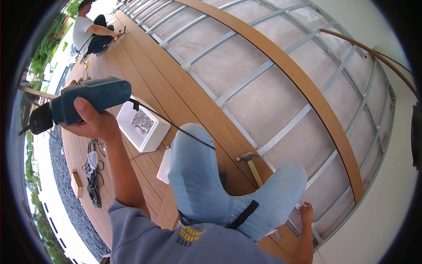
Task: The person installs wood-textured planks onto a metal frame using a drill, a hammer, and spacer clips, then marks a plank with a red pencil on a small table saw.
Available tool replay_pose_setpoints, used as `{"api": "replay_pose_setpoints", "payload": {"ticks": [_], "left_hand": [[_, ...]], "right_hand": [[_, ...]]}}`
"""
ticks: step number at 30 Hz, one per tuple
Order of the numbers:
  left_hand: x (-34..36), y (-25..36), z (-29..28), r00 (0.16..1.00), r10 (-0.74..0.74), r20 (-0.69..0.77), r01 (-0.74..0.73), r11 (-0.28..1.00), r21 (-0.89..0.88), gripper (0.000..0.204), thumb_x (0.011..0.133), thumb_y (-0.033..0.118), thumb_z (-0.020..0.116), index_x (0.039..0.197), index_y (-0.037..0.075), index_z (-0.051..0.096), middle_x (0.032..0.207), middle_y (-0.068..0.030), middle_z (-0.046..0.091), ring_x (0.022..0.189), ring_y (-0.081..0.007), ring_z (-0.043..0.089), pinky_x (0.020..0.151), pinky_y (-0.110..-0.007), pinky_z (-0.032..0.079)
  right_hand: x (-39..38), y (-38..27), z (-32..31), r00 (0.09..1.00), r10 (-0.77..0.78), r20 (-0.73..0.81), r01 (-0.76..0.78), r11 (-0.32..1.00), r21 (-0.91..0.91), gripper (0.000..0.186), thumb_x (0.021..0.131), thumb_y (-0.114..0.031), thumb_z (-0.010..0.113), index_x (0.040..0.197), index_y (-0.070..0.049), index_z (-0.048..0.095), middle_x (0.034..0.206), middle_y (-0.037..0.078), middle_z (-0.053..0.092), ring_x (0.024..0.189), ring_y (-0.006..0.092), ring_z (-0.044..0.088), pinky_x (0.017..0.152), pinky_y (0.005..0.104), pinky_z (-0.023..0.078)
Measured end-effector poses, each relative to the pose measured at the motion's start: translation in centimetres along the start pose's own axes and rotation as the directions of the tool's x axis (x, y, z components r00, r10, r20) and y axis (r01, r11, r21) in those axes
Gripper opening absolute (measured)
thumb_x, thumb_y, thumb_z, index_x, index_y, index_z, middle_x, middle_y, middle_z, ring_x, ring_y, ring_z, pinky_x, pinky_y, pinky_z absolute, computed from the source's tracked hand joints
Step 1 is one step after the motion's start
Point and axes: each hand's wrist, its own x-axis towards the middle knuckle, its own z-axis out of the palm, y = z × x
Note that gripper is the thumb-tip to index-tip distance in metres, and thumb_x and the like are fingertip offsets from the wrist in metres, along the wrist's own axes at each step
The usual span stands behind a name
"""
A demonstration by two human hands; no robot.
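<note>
Left hand [94, 121] grips blue drill [81, 103] — right hand [306, 213] perhaps empty.

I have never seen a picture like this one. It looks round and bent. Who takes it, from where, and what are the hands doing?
There is no machine here. A person wears a wide-angle camera on the head, looking down, so you see the person's own arms and bent knees in blue jeans. The lens bends straight lines near the rim.

The left hand is raised and grips a blue power drill; its black cord runs across the knee. The right hand is low, resting by the metal frame rails laid over grey concrete.

The person kneels on brown deck boards. On them lie a white box of screws, a hammer and a bundle of black cable. Far off, another person sits working on the same deck.
</note>
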Motion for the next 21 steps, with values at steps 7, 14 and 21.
{"api": "replay_pose_setpoints", "payload": {"ticks": [7,14,21], "left_hand": [[-10.4,-8.5,5.4,0.702,-0.353,0.618,-0.048,0.843,0.537,0.074,0.087,0.04,0.083,0.133,-0.009,0.052,0.121,-0.0203,0.066,0.1,-0.0227,0.067,0.087,-0.033,0.055],[-24.6,-16.9,5.1,0.05,-0.269,0.962,-0.367,0.891,0.268,0.064,0.094,0.033,0.072,0.14,-0.003,0.047,0.125,-0.0238,0.06,0.116,-0.0377,0.06,0.101,-0.043,0.046],[-35.9,-15.8,0.8,-0.385,-0.36,0.85,-0.363,0.906,0.219,0.073,0.089,0.027,0.073,0.145,-0.002,0.038,0.131,-0.029,0.054,0.12,-0.0476,0.054,0.101,-0.049,0.045]], "right_hand": [[2.3,-1.0,2.1,0.999,-0.018,0.027,0.018,1.0,-0.016,0.041,0.095,-0.019,0.068,0.131,-0.002,0.059,0.096,0.016,0.073,0.087,0.0259,0.07,0.077,0.0388,0.055],[-9.6,5.5,7.5,0.997,-0.033,-0.068,0.028,0.997,-0.065,0.032,0.098,-0.028,0.058,0.12,-0.006,0.065,0.095,0.021,0.072,0.091,0.0392,0.07,0.081,0.0475,0.054],[-22.9,16.4,13.8,0.9,0.27,-0.343,-0.27,0.962,0.049,0.024,0.097,-0.022,0.061,0.116,-0.008,0.067,0.095,0.016,0.074,0.082,0.033,0.073,0.072,0.0424,0.057]]}}
